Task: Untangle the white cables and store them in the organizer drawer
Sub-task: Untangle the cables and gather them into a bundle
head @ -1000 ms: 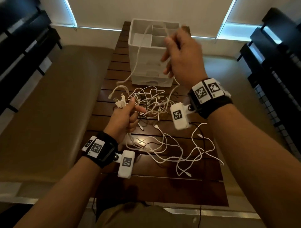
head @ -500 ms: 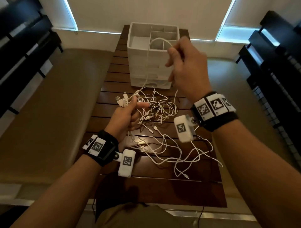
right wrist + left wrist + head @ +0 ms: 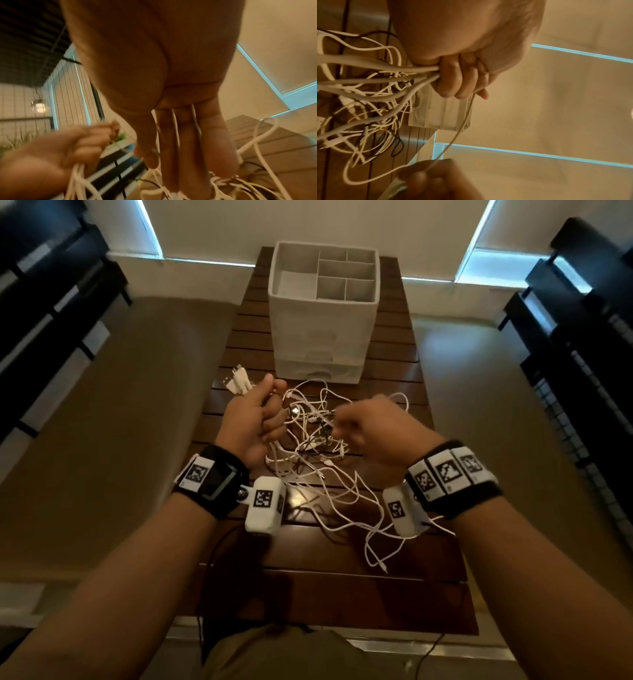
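The left hand (image 3: 255,422) is closed in a fist around a bundle of white cables (image 3: 318,446), with their plug ends (image 3: 236,381) fanning out above the thumb and the cords trailing down out of the bottom of the fist; the left wrist view shows the fingers (image 3: 458,81) curled tight over several thick strands. The right hand (image 3: 373,433) hovers just beside it over the tangle, blurred in the head view. In the right wrist view its fingers (image 3: 180,142) point down nearly straight with thin cables running between them, and whether they actually pinch a strand cannot be told. One thin cable (image 3: 458,129) stretches from the left fist across to the right hand. The rest of the cables lie in a loose knot on the dark slatted wooden table (image 3: 342,594), between and below the two hands, with loops spreading toward the near edge and a few thin dark wires mixed in. Beyond the tangle, toward the far end of the table, stands the white organizer (image 3: 323,313), its open top split into compartments and its drawer fronts (image 3: 318,368) facing the person, pushed in. Both wrists carry black bands with white marker tags.
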Motion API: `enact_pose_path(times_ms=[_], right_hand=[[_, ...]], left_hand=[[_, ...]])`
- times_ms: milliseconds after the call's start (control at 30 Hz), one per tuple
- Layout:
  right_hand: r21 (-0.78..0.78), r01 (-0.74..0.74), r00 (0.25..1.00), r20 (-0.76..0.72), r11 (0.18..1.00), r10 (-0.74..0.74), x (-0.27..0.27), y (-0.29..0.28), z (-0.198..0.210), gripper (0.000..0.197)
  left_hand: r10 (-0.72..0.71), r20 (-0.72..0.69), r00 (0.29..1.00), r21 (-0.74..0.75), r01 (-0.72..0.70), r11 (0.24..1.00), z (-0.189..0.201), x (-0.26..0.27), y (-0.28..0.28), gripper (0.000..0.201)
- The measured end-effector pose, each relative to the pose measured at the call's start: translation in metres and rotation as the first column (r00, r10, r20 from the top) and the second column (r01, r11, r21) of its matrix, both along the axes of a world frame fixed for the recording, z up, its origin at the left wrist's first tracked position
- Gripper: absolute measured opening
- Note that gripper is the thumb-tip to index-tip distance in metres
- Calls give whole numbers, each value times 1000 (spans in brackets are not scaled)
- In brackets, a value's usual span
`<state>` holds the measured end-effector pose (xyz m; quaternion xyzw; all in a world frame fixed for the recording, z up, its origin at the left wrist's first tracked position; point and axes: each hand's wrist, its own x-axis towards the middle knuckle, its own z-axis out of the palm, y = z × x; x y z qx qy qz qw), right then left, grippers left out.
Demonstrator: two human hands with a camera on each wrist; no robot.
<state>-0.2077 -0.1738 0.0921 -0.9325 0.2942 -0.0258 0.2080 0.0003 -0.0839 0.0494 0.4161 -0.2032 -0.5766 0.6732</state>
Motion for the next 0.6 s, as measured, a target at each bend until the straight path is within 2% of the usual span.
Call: enact_pose_path(times_ms=[67,100,133,167,233,267,300,367,433,467,533,600], right_hand=[[28,20,979,-201,999,-14,-3,-5,-12,28],[35,56,978,-202,998,-47,-4,-8,-14,35],[39,114,987,-116,993,-109,-4,-11,-13,37],[48,188,980,50,981,-191,-2,-14,-11,35],[135,321,848,399,937,-348,9,-21,-1,25],[252,326,779,474,911,-410,17,-22,4,25],[388,289,755,468,875,-458,26,-21,7,34],[613,186,829,322,768,-457,42,-16,10,56],[776,120,874,213,619,-436,54,-8,8,62],[839,88,858,210,536,-468,59,-6,8,58],[911,4,763,264,413,-590,65,-9,10,47],[921,-74,641,338,383,-689,67,-17,17,40]], left_hand=[[-11,48,999,-21,12,1000,11,2,-3,34],[-32,85,996,-41,35,999,19,2,-3,34],[-59,128,990,-61,67,996,26,1,-3,34],[-92,173,981,-71,105,992,32,0,-2,35],[-167,267,949,-40,184,982,38,-9,1,38],[-203,310,929,-4,215,977,36,-15,3,41],[-240,346,907,33,244,969,34,-21,5,44],[-299,404,865,88,288,953,23,-33,9,47],[-338,450,826,128,315,940,11,-40,14,47],[-353,460,815,152,320,935,6,-43,17,47],[-377,446,812,190,326,926,-3,-48,24,49],[-421,406,811,209,366,907,-13,-49,34,50]])
